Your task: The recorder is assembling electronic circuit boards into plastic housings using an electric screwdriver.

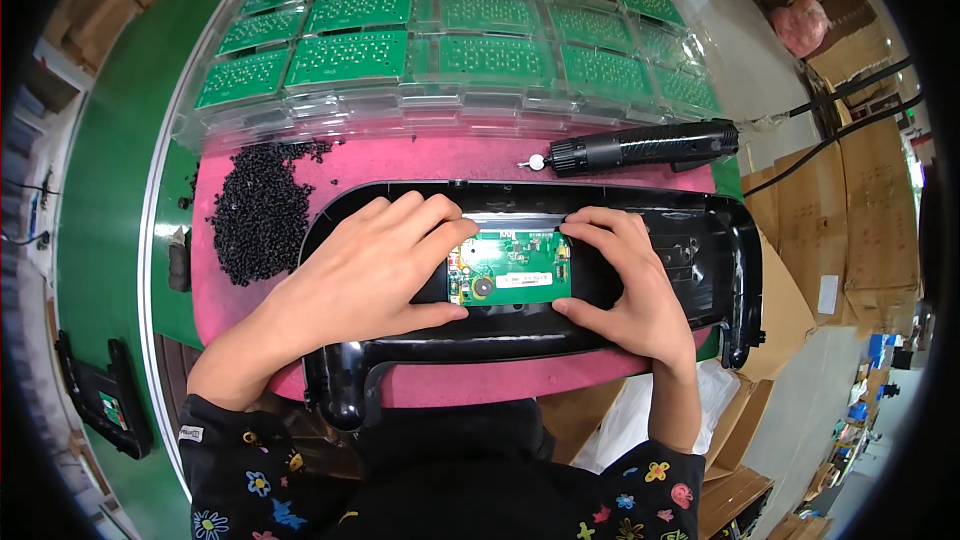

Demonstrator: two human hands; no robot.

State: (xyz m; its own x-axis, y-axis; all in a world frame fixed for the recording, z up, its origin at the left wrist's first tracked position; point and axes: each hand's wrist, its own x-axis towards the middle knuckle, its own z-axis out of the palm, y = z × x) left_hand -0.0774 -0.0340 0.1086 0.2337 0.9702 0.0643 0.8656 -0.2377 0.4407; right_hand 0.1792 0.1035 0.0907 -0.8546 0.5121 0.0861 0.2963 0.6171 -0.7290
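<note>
A green circuit board [512,265] with a white label and a round dark part lies in the middle of a long black plastic housing [420,350], whose hollow side faces up. My left hand [380,260] grips the board's left edge, index fingertip at the upper corner and thumb near the lower one. On the opposite edge my right hand [630,285] does likewise, thumb at the lower right corner and fingers at the upper right. Whether the board sits flush in the housing, I cannot tell.
The housing rests on a pink mat [500,385]. A heap of small black screws [262,210] lies left; a black electric screwdriver [645,147] with a cable lies behind. Stacked clear trays [430,100] hold green boards at the back. Another black housing [105,395] sits far left.
</note>
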